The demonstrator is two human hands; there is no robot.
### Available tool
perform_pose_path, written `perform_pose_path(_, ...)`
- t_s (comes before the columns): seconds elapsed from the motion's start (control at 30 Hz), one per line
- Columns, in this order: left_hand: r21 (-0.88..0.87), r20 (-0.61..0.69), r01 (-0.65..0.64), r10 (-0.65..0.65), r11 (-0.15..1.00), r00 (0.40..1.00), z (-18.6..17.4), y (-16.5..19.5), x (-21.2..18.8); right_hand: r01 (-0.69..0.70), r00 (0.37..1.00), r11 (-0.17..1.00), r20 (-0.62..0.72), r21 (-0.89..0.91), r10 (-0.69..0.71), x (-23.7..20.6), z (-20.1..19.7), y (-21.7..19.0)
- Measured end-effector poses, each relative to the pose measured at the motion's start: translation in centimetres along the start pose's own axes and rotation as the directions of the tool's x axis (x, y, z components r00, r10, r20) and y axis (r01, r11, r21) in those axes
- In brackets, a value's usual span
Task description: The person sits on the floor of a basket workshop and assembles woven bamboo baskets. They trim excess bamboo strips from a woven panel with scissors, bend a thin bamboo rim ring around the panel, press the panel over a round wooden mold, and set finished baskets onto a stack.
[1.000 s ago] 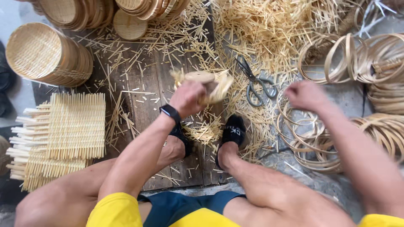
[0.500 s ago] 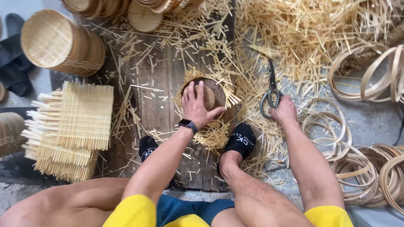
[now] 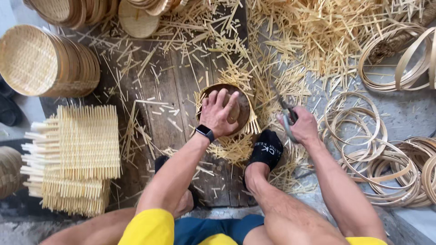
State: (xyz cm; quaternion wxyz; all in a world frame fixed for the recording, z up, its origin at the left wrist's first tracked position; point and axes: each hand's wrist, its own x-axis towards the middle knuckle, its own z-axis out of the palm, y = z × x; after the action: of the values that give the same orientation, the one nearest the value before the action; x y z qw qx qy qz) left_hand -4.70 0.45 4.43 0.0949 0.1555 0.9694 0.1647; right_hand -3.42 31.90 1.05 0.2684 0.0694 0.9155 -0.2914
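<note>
Single view, head-mounted, looking almost straight down from above the seated person's lap. The frame's top faces away from the body; the knees and yellow shorts (image 3: 152, 229) fill the bottom edge. Range is close, about arm's reach: dark weathered wooden floor planks (image 3: 163, 86) occupy the centre. No second view exists, so no overlap applies.

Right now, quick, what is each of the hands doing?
Left hand: open, fingers spread, pressing flat on the round mould.
Right hand: closed around the scissors.
</note>
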Motion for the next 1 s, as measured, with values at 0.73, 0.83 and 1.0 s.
perform_pose_path(0.73,-0.181,-0.212,0.201,-0.238,0.963,0.948,2.0,2.0,-1.3,0.365,0.629,0.589,-0.275,-0.721,-0.727,7.0,3.1,-2.5)
perform_pose_path(0.83,-0.172,-0.191,0.123,-0.155,0.977,0.969,1.5,0.9,-1.5,0.327,0.883,0.605,0.006,-0.726,-0.469,7.3,2.2,-1.8)
perform_pose_path(1.0,-0.182,-0.100,0.039,-0.058,0.983,0.993,0.8,-0.3,-1.5,0.408,0.802,0.622,-0.064,-0.668,-0.594,7.1,0.7,-1.2)
